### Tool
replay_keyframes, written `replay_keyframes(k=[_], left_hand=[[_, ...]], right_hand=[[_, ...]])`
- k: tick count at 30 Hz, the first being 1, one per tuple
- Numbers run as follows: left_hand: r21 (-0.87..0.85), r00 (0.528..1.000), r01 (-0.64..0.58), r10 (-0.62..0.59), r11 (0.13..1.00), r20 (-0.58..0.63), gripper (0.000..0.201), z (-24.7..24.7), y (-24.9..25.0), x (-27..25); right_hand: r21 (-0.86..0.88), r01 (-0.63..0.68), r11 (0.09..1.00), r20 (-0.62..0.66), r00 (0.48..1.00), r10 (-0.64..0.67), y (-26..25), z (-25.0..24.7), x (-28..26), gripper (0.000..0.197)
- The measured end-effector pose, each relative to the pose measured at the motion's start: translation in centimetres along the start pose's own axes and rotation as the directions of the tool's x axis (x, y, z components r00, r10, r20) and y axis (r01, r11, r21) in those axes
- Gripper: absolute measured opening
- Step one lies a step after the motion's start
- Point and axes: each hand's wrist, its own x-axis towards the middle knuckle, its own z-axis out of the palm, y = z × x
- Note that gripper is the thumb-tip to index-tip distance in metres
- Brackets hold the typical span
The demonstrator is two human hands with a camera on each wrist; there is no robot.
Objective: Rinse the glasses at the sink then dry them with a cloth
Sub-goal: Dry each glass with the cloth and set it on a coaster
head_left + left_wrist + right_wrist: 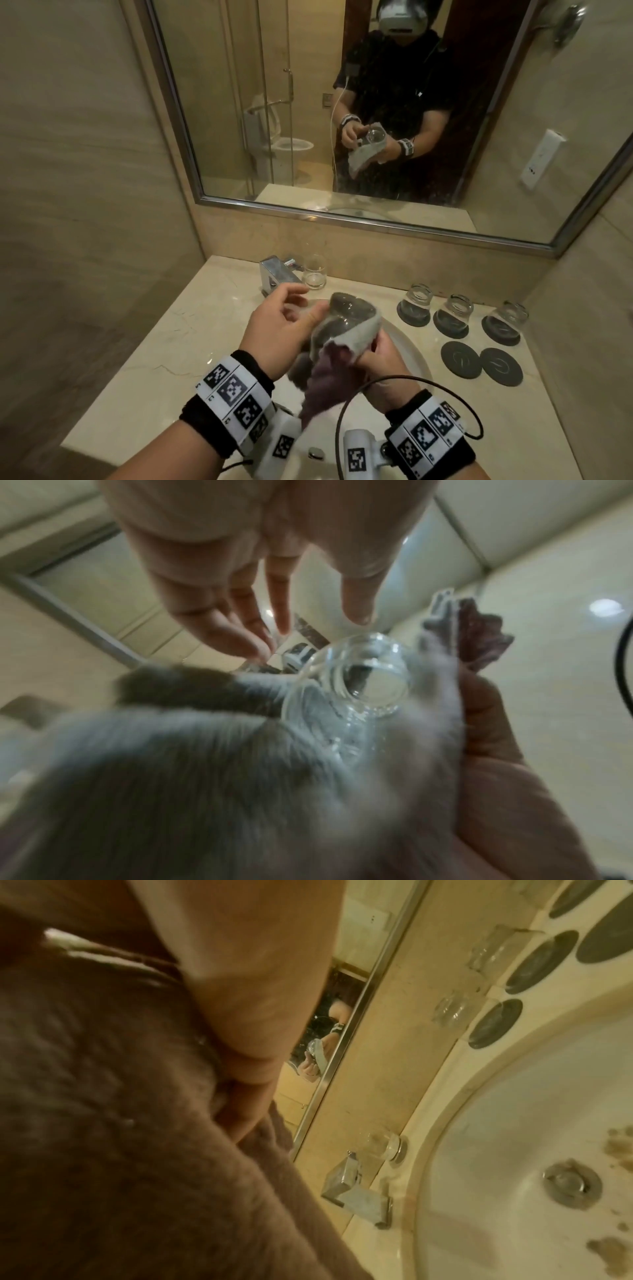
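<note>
The right hand grips the cloth wrapped around the glass over the sink, bottom pointing away, while the left hand, fingers loose, touches its left side.

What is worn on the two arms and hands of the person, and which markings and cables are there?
Both hands, the left hand and the right hand, are bare, without gloves or sleeves. Each wrist carries a black band under a white strip printed with square black-and-white code markers. A white camera housing with similar markers sits below each wrist. A thin black cable loops beside the right wrist.
</note>
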Motion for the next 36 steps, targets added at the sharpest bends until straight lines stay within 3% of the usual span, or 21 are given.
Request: replay_keyframes(k=[2,4,6,7,11,13,14,16,17,18,20,22,24,26,28,30,31,33,35,36], left_hand=[[-0.015,0.986,0.166,-0.166,0.986,0.009,0.031,0.0,-0.5,-0.3],[-0.148,0.918,0.369,-0.334,0.918,0.215,0.042,0.3,-1.0,-1.1],[-0.317,0.843,0.505,-0.380,0.803,0.381,0.040,0.9,-0.4,-1.8],[-0.400,0.841,0.519,-0.368,0.756,0.396,0.035,1.0,-0.1,-1.8],[-0.541,0.859,0.502,-0.321,0.674,0.398,0.024,0.5,0.4,-1.2],[-0.541,0.861,0.493,-0.296,0.681,0.413,0.013,0.3,0.3,-1.2],[-0.492,0.899,0.410,-0.250,0.768,0.359,0.014,0.2,0.3,-1.3],[-0.228,0.975,0.071,-0.019,0.971,0.223,0.018,-0.2,-0.2,-1.5],[-0.067,0.969,-0.112,0.124,0.991,0.212,0.015,-0.4,-0.6,-1.5],[0.097,0.939,-0.271,0.240,0.958,0.246,0.017,-0.8,-1.0,-1.6],[0.283,0.899,-0.394,0.303,0.874,0.317,0.026,-1.2,-1.5,-1.6],[0.197,0.923,-0.302,0.235,0.933,0.305,0.020,-1.1,-0.9,-1.6],[0.046,0.970,-0.117,0.104,0.992,0.218,0.011,-0.8,-0.2,-1.2],[-0.080,0.978,0.139,-0.124,0.987,0.168,0.027,-0.7,0.5,-0.8],[-0.232,0.897,0.417,-0.356,0.879,0.262,0.055,-0.7,1.1,-0.5],[-0.289,0.822,0.539,-0.419,0.791,0.385,0.063,-0.9,1.4,-0.6],[-0.298,0.815,0.541,-0.402,0.787,0.417,0.060,-1.1,1.6,-0.7],[-0.311,0.851,0.462,-0.315,0.830,0.421,0.055,-1.2,1.6,-0.7],[-0.211,0.912,0.245,-0.151,0.946,0.381,0.056,-1.3,1.2,-0.9],[-0.153,0.921,0.119,-0.052,0.981,0.385,0.057,-1.3,1.0,-1.0]], right_hand=[[0.102,0.055,0.993,-0.054,0.997,-0.050,0.1,0.1,0.3,0.082],[0.157,0.124,0.980,-0.098,0.989,-0.110,-0.1,-0.1,0.4,0.073],[0.150,0.174,0.973,-0.118,0.981,-0.157,-0.3,0.0,0.3,0.072],[0.136,0.182,0.974,-0.134,0.977,-0.164,-0.3,0.1,0.4,0.072],[0.110,0.197,0.974,-0.156,0.971,-0.179,0.1,0.7,0.3,0.087],[0.165,0.212,0.963,-0.148,0.971,-0.188,0.2,0.6,0.3,0.081],[0.192,0.224,0.955,-0.139,0.970,-0.200,0.1,0.4,0.4,0.073],[0.214,0.214,0.953,-0.129,0.973,-0.189,-0.4,0.0,0.5,0.071],[0.207,0.188,0.960,-0.131,0.978,-0.163,-0.7,-0.3,0.5,0.078],[0.186,0.155,0.970,-0.129,0.983,-0.133,-1.0,-0.6,0.5,0.085],[0.140,0.109,0.984,-0.127,0.988,-0.091,-1.2,-1.0,0.4,0.093],[0.094,0.118,0.989,-0.132,0.986,-0.105,-1.2,-1.3,0.3,0.092],[-0.020,0.169,0.985,-0.098,0.981,-0.170,-1.3,-1.5,0.2,0.070],[-0.200,0.240,0.950,-0.043,0.966,-0.254,-1.6,-1.3,0.0,0.053],[-0.298,0.267,0.917,0.032,0.962,-0.270,-2.0,-1.3,-0.4,0.058],[-0.323,0.253,0.912,0.055,0.967,-0.249,-2.4,-1.1,-0.9,0.067],[-0.320,0.252,0.913,0.058,0.967,-0.246,-2.6,-1.1,-0.9,0.069],[-0.296,0.250,0.922,0.048,0.968,-0.247,-2.6,-1.2,-0.6,0.064],[-0.289,0.273,0.917,0.034,0.961,-0.275,-2.4,-1.2,-0.1,0.051],[-0.253,0.263,0.931,0.011,0.963,-0.269,-2.1,-1.3,0.1,0.052]])
